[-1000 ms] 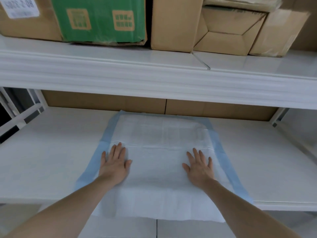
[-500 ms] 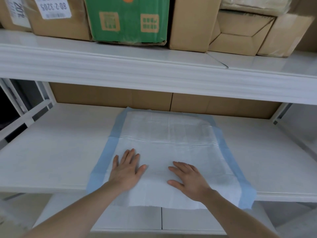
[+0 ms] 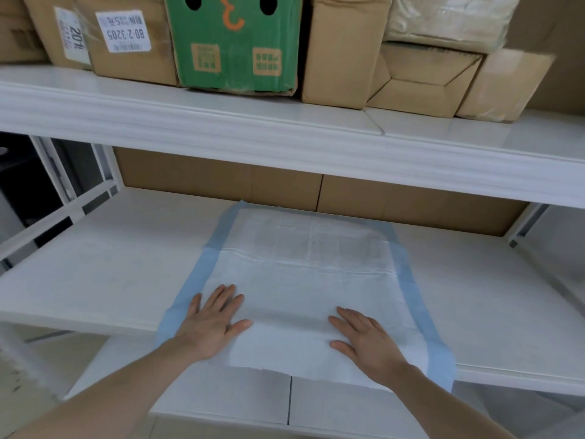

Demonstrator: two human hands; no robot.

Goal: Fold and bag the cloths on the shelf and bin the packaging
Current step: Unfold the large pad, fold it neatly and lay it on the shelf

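mostly white steel shelving fills the view: a middle shelf [image 3: 95, 274] carries the work, an upper shelf [image 3: 316, 122] runs above it, and a lower shelf [image 3: 221, 397] shows beneath its front edge. brown cardboard backs the middle shelf.

one cloth [image 3: 304, 274] lies spread flat on the middle shelf, white with a blue border along its left and right sides, a crease running across it. its near edge hangs a little past the shelf's front edge.

two hands rest on the cloth's near part. the left hand [image 3: 212, 324] lies palm down close to the cloth's left blue border, fingers straight and slightly spread, gripping nothing. the right hand [image 3: 367, 340] lies palm down toward the cloth's right border, fingers extended and angled toward the cloth's middle, also gripping nothing.

above the cloth, on the upper shelf, stands one green box [image 3: 234, 42] among several brown cardboard boxes [image 3: 338, 49]; two white labels [image 3: 125, 31] show on the boxes left of the green one.
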